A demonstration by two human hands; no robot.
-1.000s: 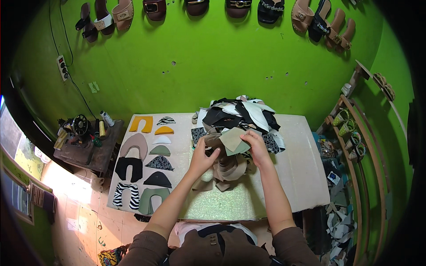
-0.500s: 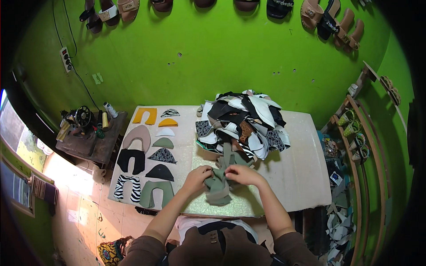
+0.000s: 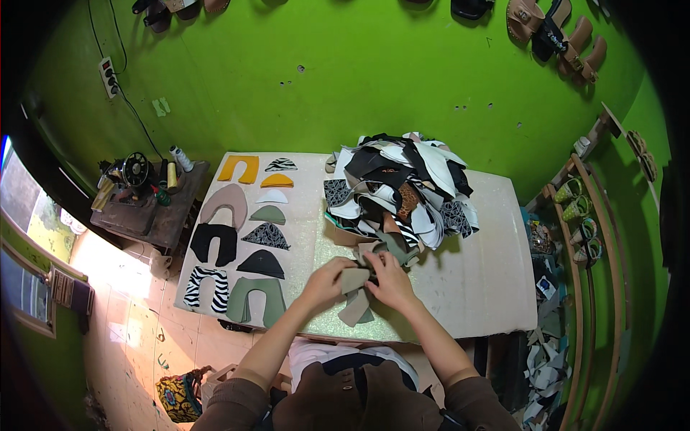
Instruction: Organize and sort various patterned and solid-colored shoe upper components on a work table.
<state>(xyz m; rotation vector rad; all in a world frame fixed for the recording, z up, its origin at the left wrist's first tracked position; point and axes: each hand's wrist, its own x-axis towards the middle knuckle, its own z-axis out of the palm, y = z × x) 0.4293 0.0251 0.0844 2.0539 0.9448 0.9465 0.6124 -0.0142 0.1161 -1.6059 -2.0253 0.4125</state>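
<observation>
Near the front edge of the table, my left hand (image 3: 325, 284) is closed on a grey-green cut piece of material (image 3: 354, 279). My right hand (image 3: 392, 283) bends its fingers around more green pieces right beside it; its fingertips are partly hidden among them. Below the hands, a few loose grey-green pieces (image 3: 355, 310) lie overlapping on the table. Just beyond, a large heap of cut pieces (image 3: 374, 169) in black, white, green and patterns rises, with some green pieces (image 3: 397, 246) spilling from its front.
On the table's left side lie sorted U-shaped pieces, such as the green stack (image 3: 256, 297) and zebra-print one (image 3: 207, 286), beside half-round pieces (image 3: 262, 263). A sewing machine (image 3: 136, 172) stands at left. Wooden racks (image 3: 575, 287) and floor scraps (image 3: 546, 373) are at right.
The bunched green pieces have spread apart between my hands, and one now shows flat at my left hand. Both hands sit slightly farther up, while the whole view has shifted.
</observation>
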